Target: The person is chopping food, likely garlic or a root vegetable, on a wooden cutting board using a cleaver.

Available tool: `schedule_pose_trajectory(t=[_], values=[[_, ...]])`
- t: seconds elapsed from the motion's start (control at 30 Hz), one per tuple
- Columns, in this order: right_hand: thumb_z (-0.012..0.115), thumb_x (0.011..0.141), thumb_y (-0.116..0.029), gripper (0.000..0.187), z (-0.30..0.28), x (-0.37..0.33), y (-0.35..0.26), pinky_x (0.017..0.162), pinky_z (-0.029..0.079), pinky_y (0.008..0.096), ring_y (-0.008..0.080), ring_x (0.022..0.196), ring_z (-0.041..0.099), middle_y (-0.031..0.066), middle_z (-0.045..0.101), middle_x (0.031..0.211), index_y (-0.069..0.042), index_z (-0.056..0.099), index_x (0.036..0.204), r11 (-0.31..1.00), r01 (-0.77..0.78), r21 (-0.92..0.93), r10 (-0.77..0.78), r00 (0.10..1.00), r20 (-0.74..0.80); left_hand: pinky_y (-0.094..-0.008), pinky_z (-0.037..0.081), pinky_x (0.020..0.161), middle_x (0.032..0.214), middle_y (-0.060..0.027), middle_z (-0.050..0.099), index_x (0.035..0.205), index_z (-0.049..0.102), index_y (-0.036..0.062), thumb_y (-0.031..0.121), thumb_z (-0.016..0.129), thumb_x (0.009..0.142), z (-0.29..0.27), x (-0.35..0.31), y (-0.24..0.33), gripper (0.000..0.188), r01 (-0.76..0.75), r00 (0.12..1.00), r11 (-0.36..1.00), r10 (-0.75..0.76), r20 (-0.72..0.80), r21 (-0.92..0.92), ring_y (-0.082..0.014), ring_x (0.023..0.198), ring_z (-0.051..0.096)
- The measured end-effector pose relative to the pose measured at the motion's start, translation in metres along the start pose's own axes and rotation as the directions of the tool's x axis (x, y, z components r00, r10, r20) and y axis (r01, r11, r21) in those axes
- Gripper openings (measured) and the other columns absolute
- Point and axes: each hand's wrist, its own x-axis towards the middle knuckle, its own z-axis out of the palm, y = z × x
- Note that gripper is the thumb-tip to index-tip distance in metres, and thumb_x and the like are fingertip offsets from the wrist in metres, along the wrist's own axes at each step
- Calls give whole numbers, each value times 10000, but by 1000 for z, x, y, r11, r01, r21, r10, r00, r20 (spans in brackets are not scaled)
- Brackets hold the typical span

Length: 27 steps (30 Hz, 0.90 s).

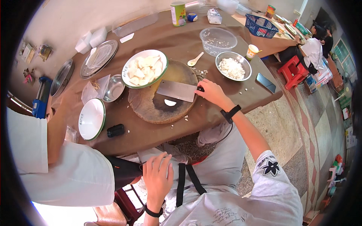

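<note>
A broad worktop [181, 41] under a smooth brown cover carries everything; being slick-looking, it might let things slide under a push. Near its front edge sits a thick, round wooden chopping board [151, 109], its face stained dark; if damp, that face could let food skid under a blade.

The white enamel bowl with a green rim [163, 64], heaped with pale chunks, overlaps the board's upper left edge. Whether it rests on the wood I cannot tell; a sideways swing could knock it and spill the chunks. The shiny steel bowl [246, 68] of white dice, beyond the right hand, could be caught by an elbow or sleeve.

The broad grey steel cleaver [176, 90] lies flat over the board, its far end close to the enamel bowl. The right hand [211, 91] is closed round its black handle; a loose hold could let the heavy blade twist. The left hand [157, 175], fingers spread and apparently empty, is over the lap, so nothing steadies the small white half-round piece [170, 103] below the blade, which could slip or roll.
</note>
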Motion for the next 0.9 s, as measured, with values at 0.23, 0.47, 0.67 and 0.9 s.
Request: schedule_pose_trajectory(t=[0.23, 0.47, 0.67, 0.9], values=[[803, 899, -181, 160, -154, -105, -124, 897, 554, 405, 297, 1049, 698, 92, 725, 1142, -82, 728, 1001, 940, 262, 220, -217, 954, -207, -458, 499, 968, 1240, -78, 716, 1153, 742, 62, 34, 733, 854, -19, -4, 9, 300, 7, 1000, 1000, -7, 18, -24, -333, 1135, 635], [813, 880, -163, 246, -246, -200, -174, 906, 552, 433, 287, 1040, 702, 95, 746, 1092, -65, 764, 1100, 951, 192, 243, -57, 879, -473, -444, 509, 956, 1228, -63, 720, 1157, 741, 70, 39, 748, 849, -6, 28, 9, 310, -116, 993, 993, 116, 19, -23, -314, 1116, 648], [803, 894, -188, 257, -268, -203, -196, 873, 552, 450, 286, 1010, 699, 98, 743, 1084, -72, 754, 1117, 843, 459, 280, -217, 767, -604, -440, 512, 947, 1228, -50, 719, 1170, 738, 89, 79, 757, 862, -13, 34, 20, 309, -160, 987, 987, 160, -12, -32, -299, 1105, 651], [791, 909, -218, 271, -288, -191, -215, 836, 552, 469, 285, 975, 695, 103, 740, 1075, -80, 743, 1138, 642, 737, 214, -374, 544, -751, -436, 509, 955, 1222, -45, 720, 1174, 736, 95, 93, 763, 860, -26, 24, 24, 315, -181, 983, 983, 179, -41, -35, -290, 1099, 654]])
